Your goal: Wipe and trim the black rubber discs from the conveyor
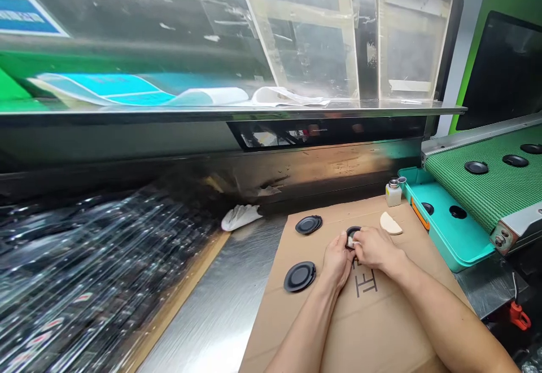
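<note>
My left hand (337, 259) is closed around the edge of a round black disc (353, 230), holding it just over the cardboard sheet (330, 328). My right hand (375, 248) meets it there with its fingers pinched, pressing a small white pad (351, 241) against the disc; the pad's exact kind is too small to tell. Most of the disc is hidden behind the fingers. To the left lie two small piles of similar black discs, a far pile (309, 224) and a near pile (300, 276). Beyond my right hand rests a cream half-round piece (390, 223).
A white pump bottle (393, 194) stands beside a teal tray (470, 251) holding black discs. Above the tray runs a green conveyor belt (499, 187) carrying several discs. A white glove (241, 217) and clear plastic packs (97, 271) lie left. A metal shelf (212, 114) overhangs the back.
</note>
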A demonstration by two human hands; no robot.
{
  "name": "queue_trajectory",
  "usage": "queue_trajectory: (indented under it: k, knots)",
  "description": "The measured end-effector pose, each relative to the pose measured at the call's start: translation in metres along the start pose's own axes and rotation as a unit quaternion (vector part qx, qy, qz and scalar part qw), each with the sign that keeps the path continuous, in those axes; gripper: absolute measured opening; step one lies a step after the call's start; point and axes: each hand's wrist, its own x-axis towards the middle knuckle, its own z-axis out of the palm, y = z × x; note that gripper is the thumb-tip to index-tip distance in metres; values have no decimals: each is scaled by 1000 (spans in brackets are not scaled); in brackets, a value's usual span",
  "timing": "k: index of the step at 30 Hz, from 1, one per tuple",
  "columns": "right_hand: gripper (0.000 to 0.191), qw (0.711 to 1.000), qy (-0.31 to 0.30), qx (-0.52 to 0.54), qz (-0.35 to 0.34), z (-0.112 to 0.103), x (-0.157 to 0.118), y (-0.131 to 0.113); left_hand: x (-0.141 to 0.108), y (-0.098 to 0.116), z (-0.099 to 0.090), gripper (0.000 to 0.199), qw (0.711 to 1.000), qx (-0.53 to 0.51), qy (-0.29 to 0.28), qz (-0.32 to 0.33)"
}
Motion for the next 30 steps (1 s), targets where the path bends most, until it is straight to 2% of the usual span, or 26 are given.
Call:
queue_trajectory:
  k: [4, 6, 7, 10, 11, 13, 15, 17, 20, 23, 24, 26, 30]
  knots:
    - [16, 994, -92, 3, 55, -26, -9, 16, -2, 6, 5, 23, 1000, 4, 18, -5]
    - [25, 989, -123, 35, 72, -36, -12, 26, -2, 11, 7, 20, 999, -12, 39, -20]
    - [32, 990, -106, 45, 87, -39, -12, 31, -2, 14, 8, 21, 998, -25, 46, -35]
    - [42, 987, 3, 6, 161, -38, -8, 45, -2, 24, 7, 29, 993, -72, 37, -88]
    - [42, 982, 18, -20, 185, -35, -7, 50, -2, 27, 6, 32, 990, -88, 25, -103]
    - [44, 977, 1, -49, 209, -29, -4, 57, -3, 32, 5, 36, 985, -119, -3, -124]
    - [38, 978, -5, -35, 204, -24, -2, 59, -5, 34, 4, 39, 980, -142, -23, -135]
    - [29, 987, 37, 8, 158, -21, -1, 54, -5, 34, 4, 39, 979, -152, -27, -134]
    - [25, 994, 87, 62, 14, -14, -3, 30, -4, 30, 5, 36, 980, -151, -15, -127]
    - [19, 992, 61, 39, -103, -4, -7, 2, 0, 26, 5, 35, 979, -154, 1, -134]
    - [20, 992, 55, 16, -110, -1, -7, -4, 0, 26, 4, 35, 979, -155, 5, -133]
    - [25, 995, 62, -33, -66, 2, -6, -6, 2, 28, 2, 34, 980, -154, 21, -125]
    - [28, 992, 82, -67, 68, 2, 0, 19, 0, 36, -2, 33, 981, -145, 35, -124]
